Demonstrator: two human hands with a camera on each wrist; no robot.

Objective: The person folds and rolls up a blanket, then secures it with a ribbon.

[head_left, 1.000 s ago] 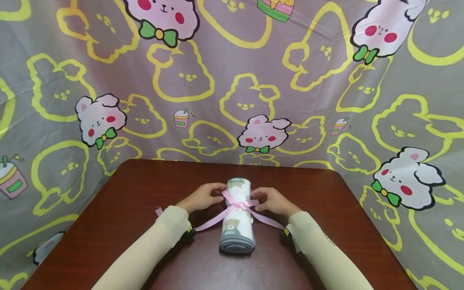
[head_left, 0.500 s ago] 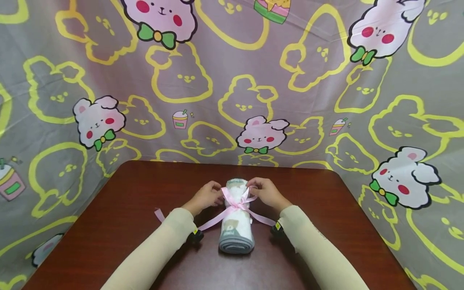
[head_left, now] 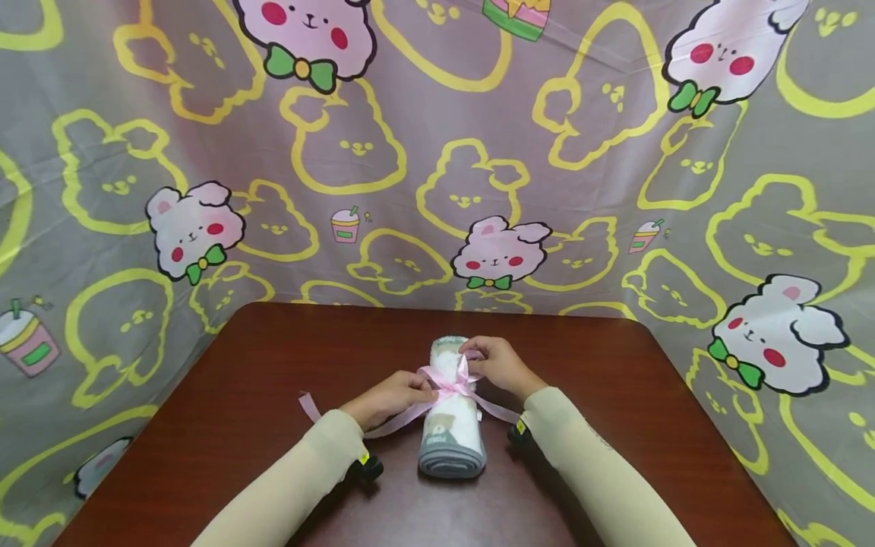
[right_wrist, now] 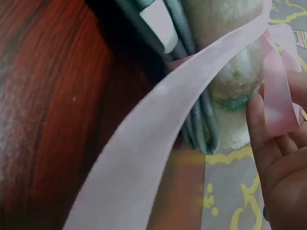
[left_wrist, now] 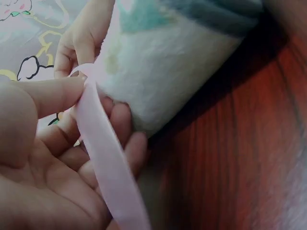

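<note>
A rolled towel (head_left: pixel 451 441), white with bear prints and a grey edge, lies lengthwise on the table. Around its middle a pink ribbon (head_left: pixel 451 389) is tied in a bow with long tails. My left hand (head_left: pixel 391 398) is at the bow's left side; in the left wrist view its thumb (left_wrist: pixel 57 96) and fingers pinch the ribbon (left_wrist: pixel 108 158) close to the knot. On the other side, my right hand (head_left: pixel 502 366) holds the right loop, seen between thumb and fingers in the right wrist view as a ribbon loop (right_wrist: pixel 278 100). The knot itself is partly hidden by fingers.
The dark red wooden table (head_left: pixel 246 380) has rounded far corners. A grey curtain (head_left: pixel 383 152) printed with rabbits and yellow outlines hangs behind and at both sides. One ribbon tail (head_left: pixel 310 406) stretches left past my left wrist, its end lifted.
My left hand has come nearer and inward from the upper left loop to beside the knot. My right hand moved up and inward to the right loop, then stayed there. The towel stays in place.
</note>
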